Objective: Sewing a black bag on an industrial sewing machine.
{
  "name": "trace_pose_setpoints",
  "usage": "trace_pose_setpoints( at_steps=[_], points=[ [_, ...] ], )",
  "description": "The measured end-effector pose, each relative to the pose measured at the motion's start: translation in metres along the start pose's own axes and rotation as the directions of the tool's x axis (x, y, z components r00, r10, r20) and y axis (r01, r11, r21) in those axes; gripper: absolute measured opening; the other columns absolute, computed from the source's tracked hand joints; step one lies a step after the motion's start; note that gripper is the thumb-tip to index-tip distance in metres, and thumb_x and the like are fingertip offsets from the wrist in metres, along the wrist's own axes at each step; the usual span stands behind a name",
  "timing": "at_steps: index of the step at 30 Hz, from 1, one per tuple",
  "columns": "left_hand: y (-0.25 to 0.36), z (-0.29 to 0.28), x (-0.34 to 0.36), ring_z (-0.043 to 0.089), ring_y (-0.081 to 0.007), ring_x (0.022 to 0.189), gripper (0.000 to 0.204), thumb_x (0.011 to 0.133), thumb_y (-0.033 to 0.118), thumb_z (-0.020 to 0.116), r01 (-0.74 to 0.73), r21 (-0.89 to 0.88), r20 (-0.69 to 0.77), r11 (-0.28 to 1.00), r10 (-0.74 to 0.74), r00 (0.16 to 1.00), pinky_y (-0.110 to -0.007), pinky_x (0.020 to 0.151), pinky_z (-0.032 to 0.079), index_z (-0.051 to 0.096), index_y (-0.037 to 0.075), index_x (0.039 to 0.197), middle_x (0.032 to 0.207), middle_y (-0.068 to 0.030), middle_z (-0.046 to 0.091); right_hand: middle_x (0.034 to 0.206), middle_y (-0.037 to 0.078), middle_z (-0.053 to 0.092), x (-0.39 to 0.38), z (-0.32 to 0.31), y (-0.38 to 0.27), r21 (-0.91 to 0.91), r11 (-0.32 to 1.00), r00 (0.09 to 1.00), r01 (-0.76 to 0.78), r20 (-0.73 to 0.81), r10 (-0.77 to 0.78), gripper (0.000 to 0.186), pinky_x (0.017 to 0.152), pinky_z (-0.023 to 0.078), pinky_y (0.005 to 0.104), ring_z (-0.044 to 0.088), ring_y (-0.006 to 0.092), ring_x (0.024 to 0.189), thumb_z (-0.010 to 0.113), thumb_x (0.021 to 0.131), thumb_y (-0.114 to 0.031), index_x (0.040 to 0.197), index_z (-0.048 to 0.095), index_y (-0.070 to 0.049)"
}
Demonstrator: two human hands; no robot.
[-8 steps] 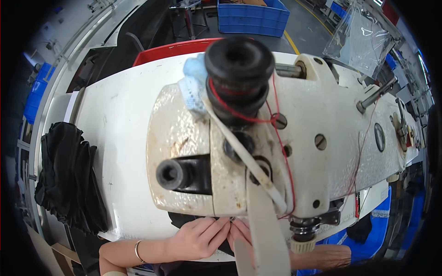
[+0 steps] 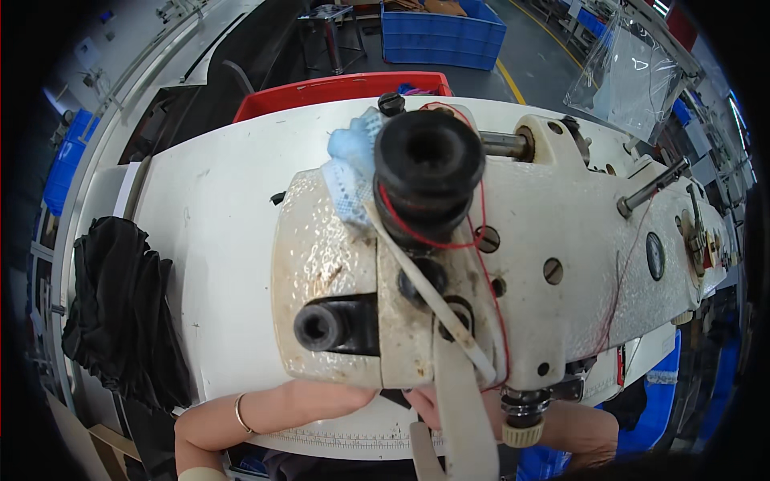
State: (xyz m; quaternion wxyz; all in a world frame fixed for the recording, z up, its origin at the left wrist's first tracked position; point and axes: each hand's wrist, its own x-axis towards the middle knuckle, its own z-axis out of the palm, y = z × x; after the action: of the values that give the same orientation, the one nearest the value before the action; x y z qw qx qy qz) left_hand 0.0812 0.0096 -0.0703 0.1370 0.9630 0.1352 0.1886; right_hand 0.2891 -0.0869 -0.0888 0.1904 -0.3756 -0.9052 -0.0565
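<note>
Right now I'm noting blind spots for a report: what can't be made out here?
Left hand, head view: its fingers are hidden by the sewing machine, so any grip can't be told.
Right hand, head view: mostly covered by the pale lever and the sewing machine.
Dark cloth, head view: only a scrap shows; the sewing machine hides any more.
Red bin, head view: lower part hidden by the white table.

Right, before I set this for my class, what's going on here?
A person has both hands at a white sewing machine. The machine hides the left hand's fingers and most of the right hand. A sliver of dark material shows between them; whether either grips it can't be told. Red thread loops around the machine's black knob, and gathered black fabric sits at the table's left end.
</note>
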Motion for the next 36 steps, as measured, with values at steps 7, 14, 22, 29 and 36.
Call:
trace_pose_setpoints(
  at_steps=[7,14,22,29,36],
  points=[
    [-0.022,-0.011,-0.003,0.065,-0.0338,0.086,0.031,0.062,0.001,0.063,0.134,-0.331,-0.004,0.934,-0.143,0.99,-0.045,0.074,0.053,0.068,-0.001,0.093,0.094,-0.0203,0.065,0.091,0.025,0.061,-0.001,0.016,0.007,0.124,0.992,0.99,-0.023,-0.133,0.039,0.027,0.081,0.049,0.0494,0.058,0.0407,0.092,0.06,0.064,-0.015,0.082,0.064,0.005],
    [-0.013,0.004,0.002,0.065,-0.0339,0.078,0.022,0.06,0.001,0.064,-0.01,0.035,-0.158,0.999,0.016,0.987,-0.045,0.063,0.053,0.067,0.001,0.083,0.089,-0.0183,0.066,0.096,0.027,0.062,-0.007,0.043,0.005,-0.084,0.992,0.965,0.09,-0.237,-0.108,0.03,0.081,0.049,0.05,0.058,0.0412,0.096,0.059,0.063,-0.014,0.085,0.064,0.006],
    [-0.01,0.001,0.013,0.065,-0.0332,0.077,0.021,0.062,0.004,0.065,0.024,-0.108,-0.232,0.994,-0.048,0.971,-0.044,0.061,0.052,0.067,0.001,0.082,0.09,-0.0174,0.066,0.095,0.026,0.062,-0.019,0.069,-0.01,0.073,0.996,0.953,-0.06,-0.294,0.078,0.033,0.081,0.049,0.0472,0.058,0.0398,0.098,0.059,0.065,-0.017,0.088,0.063,0.007],
    [-0.006,-0.006,0.005,0.064,-0.0344,0.075,0.025,0.066,0.003,0.065,-0.065,0.166,-0.048,0.984,0.073,0.996,-0.045,0.064,0.052,0.066,-0.004,0.09,0.084,-0.0172,0.064,0.094,0.023,0.063,-0.014,0.053,0.003,0.217,0.973,0.983,-0.078,-0.145,0.111,0.028,0.079,0.049,0.047,0.058,0.0389,0.099,0.062,0.073,-0.02,0.091,0.065,0.002],
    [-0.003,-0.005,-0.012,0.064,-0.0323,0.093,0.037,0.071,0.004,0.064,0.072,-0.001,0.12,0.997,-0.071,0.99,-0.042,0.076,0.053,0.068,-0.001,0.107,0.102,-0.0161,0.065,0.099,0.019,0.063,-0.025,-0.002,0.056,0.084,0.921,0.924,-0.381,-0.004,0.382,0.033,0.081,0.049,0.0455,0.06,0.0355,0.097,0.067,0.077,-0.022,0.102,0.062,-0.002]
  ],
)
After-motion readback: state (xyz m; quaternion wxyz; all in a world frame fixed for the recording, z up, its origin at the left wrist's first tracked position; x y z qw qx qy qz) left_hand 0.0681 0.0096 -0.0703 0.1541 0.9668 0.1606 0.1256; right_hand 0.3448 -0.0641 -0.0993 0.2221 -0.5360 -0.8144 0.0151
